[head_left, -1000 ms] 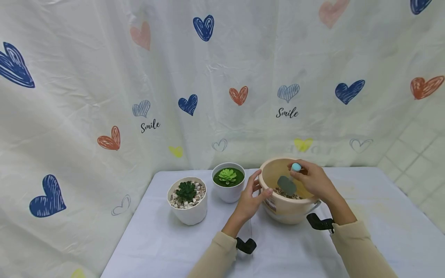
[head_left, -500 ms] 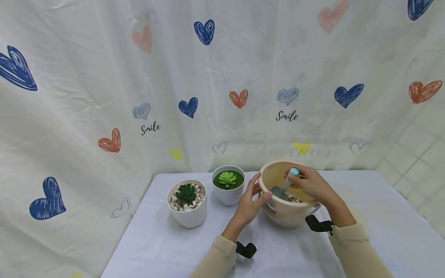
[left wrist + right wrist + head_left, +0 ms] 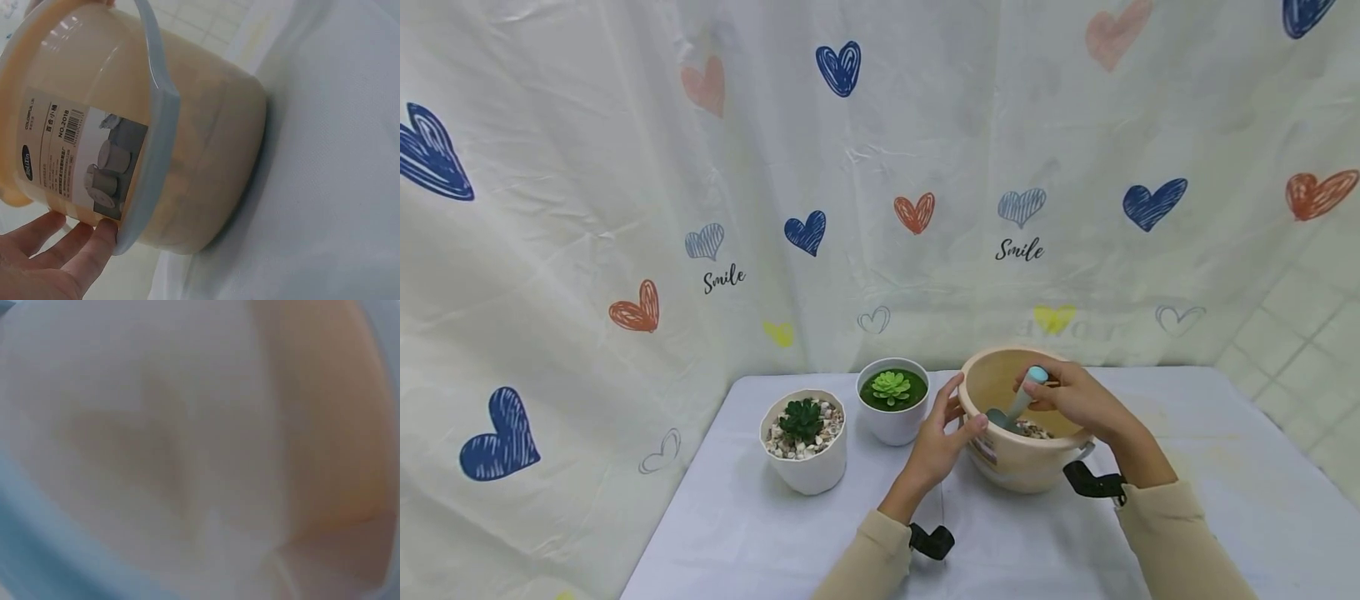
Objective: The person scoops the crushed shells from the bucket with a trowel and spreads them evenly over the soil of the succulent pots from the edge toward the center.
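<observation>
A cream plastic bucket (image 3: 1018,467) with a grey-blue handle (image 3: 164,119) stands upright on the table. My left hand (image 3: 940,446) holds its left side, thumb at the near rim and fingers against the outer wall. In the left wrist view, several fingertips touch the wall beside a printed label (image 3: 81,156). Above the bucket's right rim, my right hand (image 3: 1078,402) grips a small trowel (image 3: 1019,406) with a pale blue handle end. The trowel tilts left, its grey-green blade down at the gravel (image 3: 1036,430) inside; the blade's tip is hidden. The right wrist view is blurred.
Left of the bucket stand two white pots: one (image 3: 891,421) with a light green succulent, and one (image 3: 812,471) with a dark green succulent in pale pebbles. A white table (image 3: 715,517) lies under them. Behind hangs a heart-printed curtain (image 3: 940,275).
The right hand has tipped the trowel: its blade, earlier raised and facing the camera, has gone down and left to the gravel. The left hand stays on the bucket.
</observation>
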### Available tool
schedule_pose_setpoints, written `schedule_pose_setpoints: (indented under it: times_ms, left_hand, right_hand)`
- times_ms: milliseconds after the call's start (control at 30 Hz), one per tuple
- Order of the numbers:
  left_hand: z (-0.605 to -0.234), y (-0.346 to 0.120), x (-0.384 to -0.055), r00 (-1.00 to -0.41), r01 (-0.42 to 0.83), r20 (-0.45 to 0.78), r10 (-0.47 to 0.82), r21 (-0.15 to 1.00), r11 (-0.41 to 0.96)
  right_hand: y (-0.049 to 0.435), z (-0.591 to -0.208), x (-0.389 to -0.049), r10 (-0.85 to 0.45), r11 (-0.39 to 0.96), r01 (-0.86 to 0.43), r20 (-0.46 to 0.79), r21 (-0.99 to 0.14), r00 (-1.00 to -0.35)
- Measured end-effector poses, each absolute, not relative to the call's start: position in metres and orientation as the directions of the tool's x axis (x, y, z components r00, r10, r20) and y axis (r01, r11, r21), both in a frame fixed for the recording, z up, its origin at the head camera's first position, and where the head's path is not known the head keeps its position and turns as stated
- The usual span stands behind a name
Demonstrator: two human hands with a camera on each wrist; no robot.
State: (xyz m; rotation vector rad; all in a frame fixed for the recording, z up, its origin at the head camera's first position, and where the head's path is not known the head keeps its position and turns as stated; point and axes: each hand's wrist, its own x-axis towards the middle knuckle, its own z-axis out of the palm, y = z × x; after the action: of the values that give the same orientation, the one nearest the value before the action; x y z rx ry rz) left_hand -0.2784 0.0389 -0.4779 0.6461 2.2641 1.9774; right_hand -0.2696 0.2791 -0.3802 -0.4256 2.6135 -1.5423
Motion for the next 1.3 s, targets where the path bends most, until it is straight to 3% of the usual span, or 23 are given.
schedule_pose_setpoints:
  times_ms: [633, 967, 1300]
  left_hand:
    - [-0.478, 0.038, -0.279, -0.910, 0.262, 0.219, 0.353, 0.962, 0.079]
    - [-0.478, 0.039, -0.277, -0.913, 0.247, 0.202, 0.354, 0.965, 0.084]
    - [-0.477, 0.039, -0.276, -0.915, 0.246, 0.204, 0.348, 0.966, 0.083]
  right_hand:
    - [0.283, -0.378, -0.268, -0.176, 0.356, -0.168, 0.111, -0.919, -0.978]
    - [0.289, -0.380, -0.265, 0.028, 0.178, -0.132, 0.139, -0.975, -0.990]
    - [0.295, -0.375, -0.258, 0.076, -0.104, -0.126, 0.119, -0.987, -0.990]
